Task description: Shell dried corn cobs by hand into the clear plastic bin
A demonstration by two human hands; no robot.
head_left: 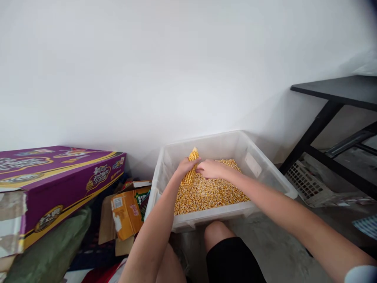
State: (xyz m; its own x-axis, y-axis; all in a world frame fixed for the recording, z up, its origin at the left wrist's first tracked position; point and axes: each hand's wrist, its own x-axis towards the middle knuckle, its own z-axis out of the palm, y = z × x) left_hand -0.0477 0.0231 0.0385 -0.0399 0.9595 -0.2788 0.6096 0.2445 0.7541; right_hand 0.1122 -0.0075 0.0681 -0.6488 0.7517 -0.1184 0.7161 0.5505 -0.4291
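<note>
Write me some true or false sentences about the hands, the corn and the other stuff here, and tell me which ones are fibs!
1. The left hand holds a corn cob. True.
2. The right hand rests on the table. False: it is above the loose kernels, with its fingers close to the cob.
3. The tub is filled to its rim with kernels. False: they lie below the rim.
4. The purple box is left of the tub in the picture. True.
5. The table is white. False: it is black.
</note>
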